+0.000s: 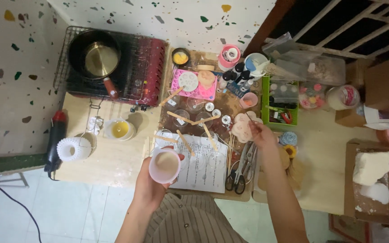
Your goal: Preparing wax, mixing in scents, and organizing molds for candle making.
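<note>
Low in the frame's centre, our left hand [151, 182] wraps around a pink cup [165, 165] of pale liquid, held above the printed sheet [199, 168] on the surface [113, 157]. Our right hand [261, 133], right of centre, pinches a thin stick [250, 118] over the flower-shaped mould [243, 127]. Scissors [237, 177] lie just below.

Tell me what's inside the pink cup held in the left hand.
The pink cup in the left hand holds a pale cream, smooth filling close to the rim. Its depth and the cup's bottom are covered.
</note>
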